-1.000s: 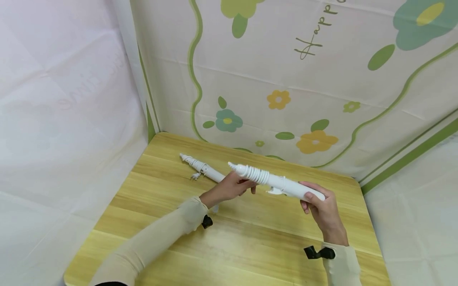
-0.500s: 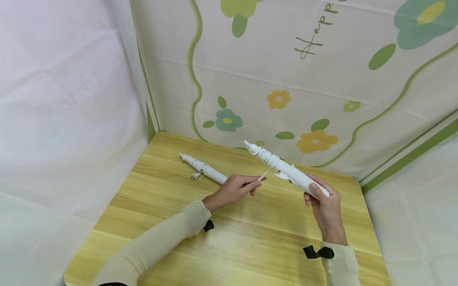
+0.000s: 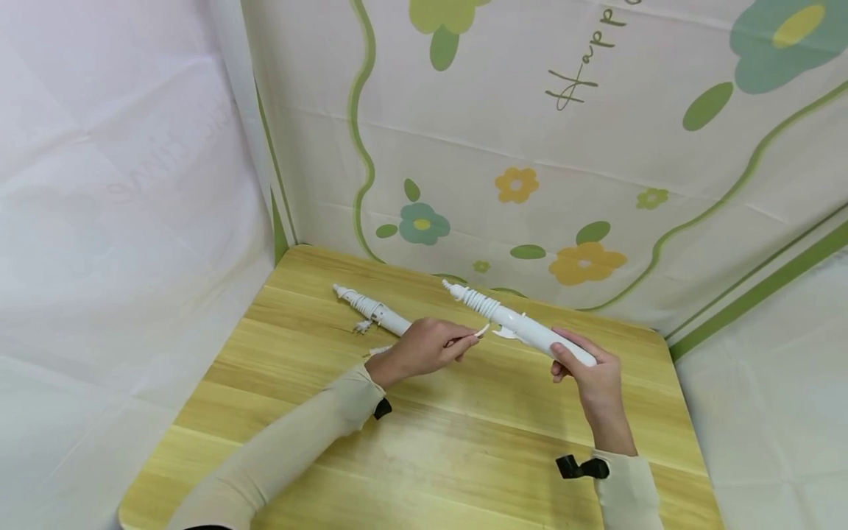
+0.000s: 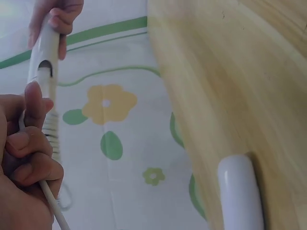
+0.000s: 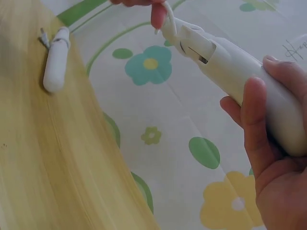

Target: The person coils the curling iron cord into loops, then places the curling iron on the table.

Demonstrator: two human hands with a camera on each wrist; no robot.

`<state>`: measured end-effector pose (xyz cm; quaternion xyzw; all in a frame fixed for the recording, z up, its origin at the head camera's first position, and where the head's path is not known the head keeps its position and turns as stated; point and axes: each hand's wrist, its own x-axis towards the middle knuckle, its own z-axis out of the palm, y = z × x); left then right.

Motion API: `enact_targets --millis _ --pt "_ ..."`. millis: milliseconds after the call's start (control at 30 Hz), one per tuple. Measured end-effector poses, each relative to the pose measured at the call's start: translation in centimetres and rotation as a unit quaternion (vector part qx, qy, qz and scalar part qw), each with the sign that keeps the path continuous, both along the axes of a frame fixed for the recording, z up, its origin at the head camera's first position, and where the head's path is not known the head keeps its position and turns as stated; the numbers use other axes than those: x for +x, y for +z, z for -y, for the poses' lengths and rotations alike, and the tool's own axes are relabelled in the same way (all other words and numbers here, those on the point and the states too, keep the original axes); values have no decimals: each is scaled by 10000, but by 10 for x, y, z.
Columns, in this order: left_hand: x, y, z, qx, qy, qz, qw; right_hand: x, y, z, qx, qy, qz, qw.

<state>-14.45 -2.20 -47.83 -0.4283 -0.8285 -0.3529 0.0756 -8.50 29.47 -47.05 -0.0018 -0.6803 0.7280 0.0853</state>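
My right hand (image 3: 596, 375) grips the smooth end of a white curling iron (image 3: 539, 335), held above the table and tilted with its corded tip up to the left. White cord is wound in several coils (image 3: 480, 302) near that tip, and a lever (image 3: 506, 333) juts out below. Between thumb and fingers my left hand (image 3: 427, 350) pinches the loose stretch of cord (image 4: 53, 203) beside the coils. A plug (image 3: 379, 352) shows by the left wrist. Behind the left hand, a second white curling iron (image 3: 392, 321) lies on the table, its cord wound round it; the hand partly hides it.
The wooden table (image 3: 424, 449) has rounded corners. The second iron's plug (image 3: 361, 326) lies beside it on the wood. A flower-printed cloth (image 3: 464, 147) rises behind the table, and plain-looking cloth walls (image 3: 119, 258) stand at the sides.
The held curling iron first swung up and away from my left hand, then came slightly down and left. A stretch of cord now shows at the left fingertips, and a plug appears by that wrist.
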Motion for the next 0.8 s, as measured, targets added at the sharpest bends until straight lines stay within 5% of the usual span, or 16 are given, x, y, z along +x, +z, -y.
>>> enact_targets --millis 367,800 --pt "-10 12 13 -794 -204 -66 9966 4 -4 -2 1477 608 396 9864" --pt "-16 15 21 -965 -548 71 9938 10 -15 -6 1675 1699 202 9709"
